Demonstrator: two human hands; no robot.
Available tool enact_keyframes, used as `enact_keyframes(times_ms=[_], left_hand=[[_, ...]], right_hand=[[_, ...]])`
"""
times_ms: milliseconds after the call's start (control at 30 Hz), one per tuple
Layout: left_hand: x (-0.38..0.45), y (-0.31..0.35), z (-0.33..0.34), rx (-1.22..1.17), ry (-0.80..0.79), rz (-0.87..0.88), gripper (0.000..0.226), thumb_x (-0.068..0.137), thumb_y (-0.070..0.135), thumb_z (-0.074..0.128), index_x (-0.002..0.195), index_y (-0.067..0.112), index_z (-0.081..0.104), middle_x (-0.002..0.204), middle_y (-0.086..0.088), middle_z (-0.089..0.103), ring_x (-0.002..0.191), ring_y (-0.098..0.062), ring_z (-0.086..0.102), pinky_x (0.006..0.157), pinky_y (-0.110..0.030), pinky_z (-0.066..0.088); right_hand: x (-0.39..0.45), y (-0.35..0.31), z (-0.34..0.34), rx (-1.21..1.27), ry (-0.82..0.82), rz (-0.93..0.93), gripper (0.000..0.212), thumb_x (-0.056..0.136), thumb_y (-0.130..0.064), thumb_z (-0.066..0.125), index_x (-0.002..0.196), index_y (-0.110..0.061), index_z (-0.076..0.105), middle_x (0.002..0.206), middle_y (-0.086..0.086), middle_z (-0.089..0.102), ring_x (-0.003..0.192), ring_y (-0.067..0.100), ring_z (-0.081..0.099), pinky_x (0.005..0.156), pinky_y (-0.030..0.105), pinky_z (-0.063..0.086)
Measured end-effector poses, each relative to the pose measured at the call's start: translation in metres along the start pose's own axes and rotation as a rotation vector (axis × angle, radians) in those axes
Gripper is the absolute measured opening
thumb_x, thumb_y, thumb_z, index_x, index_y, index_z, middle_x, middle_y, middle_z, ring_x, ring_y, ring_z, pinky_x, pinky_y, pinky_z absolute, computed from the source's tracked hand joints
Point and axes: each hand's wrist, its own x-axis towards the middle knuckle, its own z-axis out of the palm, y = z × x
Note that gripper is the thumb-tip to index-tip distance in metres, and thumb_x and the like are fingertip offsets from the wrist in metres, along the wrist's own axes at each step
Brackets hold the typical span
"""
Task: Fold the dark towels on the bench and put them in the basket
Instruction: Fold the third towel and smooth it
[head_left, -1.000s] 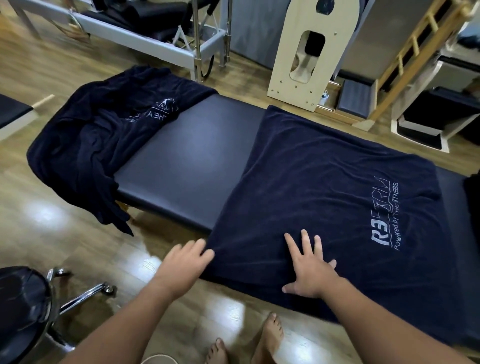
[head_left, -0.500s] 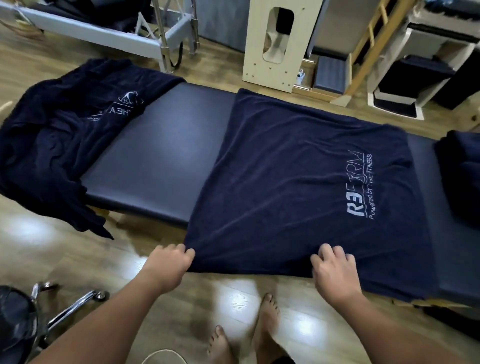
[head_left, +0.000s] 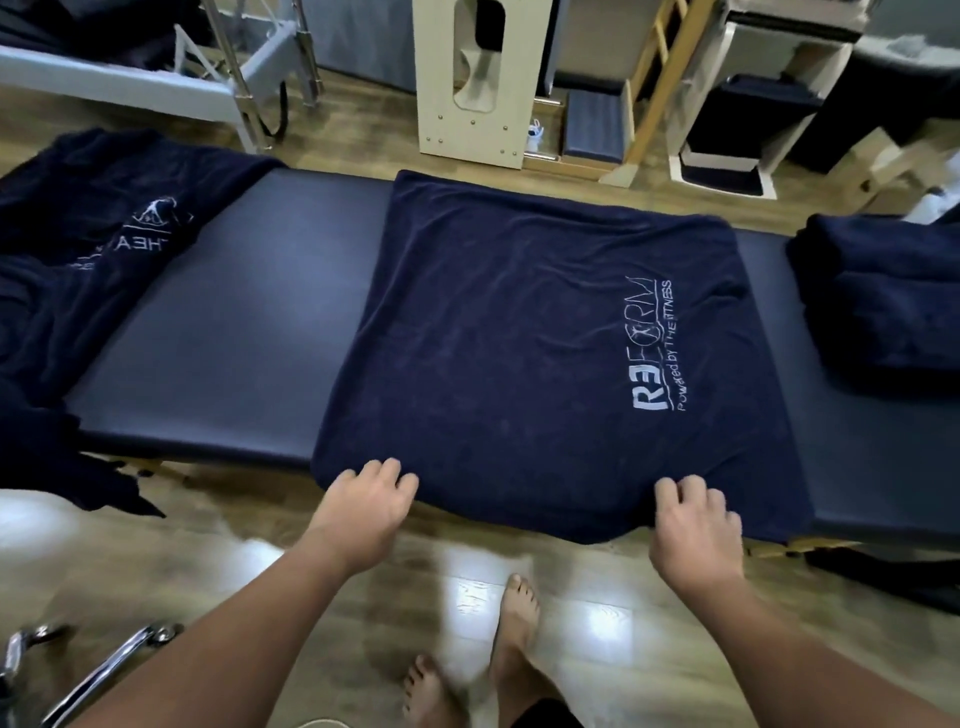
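A dark navy towel (head_left: 519, 338) with white lettering lies spread flat across the middle of the dark padded bench (head_left: 234, 338), its near edge hanging over the front. My left hand (head_left: 363, 504) grips the towel's near edge toward its left corner. My right hand (head_left: 691, 519) grips the same edge further right. A second dark towel (head_left: 88, 270) lies crumpled over the bench's left end and drapes toward the floor. Folded dark towels (head_left: 883, 306) are stacked at the bench's right end. No basket is in view.
Wooden and metal exercise equipment (head_left: 478, 83) stands on the wood floor behind the bench. Chrome chair legs (head_left: 104, 660) sit at the lower left. My bare feet (head_left: 493, 649) are on the floor in front of the bench.
My right hand slid off the top of the towel to its near edge and curled onto it. My left hand stayed on the near edge. The view shifted right, revealing the folded stack.
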Motion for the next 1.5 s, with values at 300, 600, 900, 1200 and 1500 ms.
enact_keyframes(times_ms=[300, 600, 900, 1200, 1500], left_hand=[[0.053, 0.039, -0.018, 0.037, 0.117, -0.007, 0.060, 0.059, 0.011, 0.070, 0.117, 0.014, 0.054, 0.109, -0.015, 0.049, 0.082, -0.032, 0.044, 0.056, -0.038, 0.029], [0.078, 0.059, -0.038, 0.108, -0.054, -0.078, 0.044, 0.074, 0.034, 0.062, 0.109, 0.024, 0.037, 0.110, -0.002, 0.032, 0.096, -0.023, 0.036, 0.070, -0.039, 0.029], [0.073, 0.046, -0.034, 0.081, -0.076, -0.020, 0.032, 0.081, 0.023, 0.067, 0.106, 0.021, 0.048, 0.106, 0.001, 0.050, 0.097, -0.022, 0.052, 0.072, -0.036, 0.027], [0.063, 0.041, -0.020, 0.040, 0.017, 0.058, 0.040, 0.046, 0.000, 0.060, 0.074, 0.020, 0.041, 0.066, 0.002, 0.040, 0.054, -0.020, 0.034, 0.059, -0.034, 0.023], [0.047, 0.012, -0.007, 0.045, 0.068, -0.037, 0.045, 0.036, -0.005, 0.077, 0.064, 0.013, 0.046, 0.066, -0.008, 0.040, 0.057, -0.027, 0.038, 0.056, -0.036, 0.020]], right_hand=[[0.011, 0.050, 0.010, 0.072, -0.061, -0.078, 0.051, 0.041, 0.004, 0.090, 0.062, -0.017, 0.048, 0.058, 0.002, 0.049, 0.055, 0.028, 0.050, 0.056, 0.032, 0.026], [0.004, 0.082, 0.013, 0.296, -0.107, 0.174, 0.015, 0.090, -0.015, 0.059, 0.102, -0.015, 0.051, 0.106, 0.008, 0.048, 0.098, 0.035, 0.054, 0.076, 0.042, 0.047], [0.033, 0.088, 0.010, 0.648, -0.137, 0.730, 0.022, 0.092, -0.004, 0.053, 0.113, -0.005, 0.054, 0.108, 0.021, 0.058, 0.102, 0.044, 0.056, 0.079, 0.039, 0.043], [0.031, 0.106, 0.007, 0.538, -0.098, 0.772, 0.024, 0.085, -0.007, 0.059, 0.107, -0.002, 0.051, 0.115, 0.027, 0.056, 0.101, 0.048, 0.059, 0.082, 0.045, 0.048], [0.029, 0.031, 0.013, 0.270, -0.084, -0.093, 0.040, 0.074, -0.024, 0.082, 0.109, -0.022, 0.063, 0.109, -0.004, 0.054, 0.101, 0.024, 0.051, 0.077, 0.039, 0.043]])
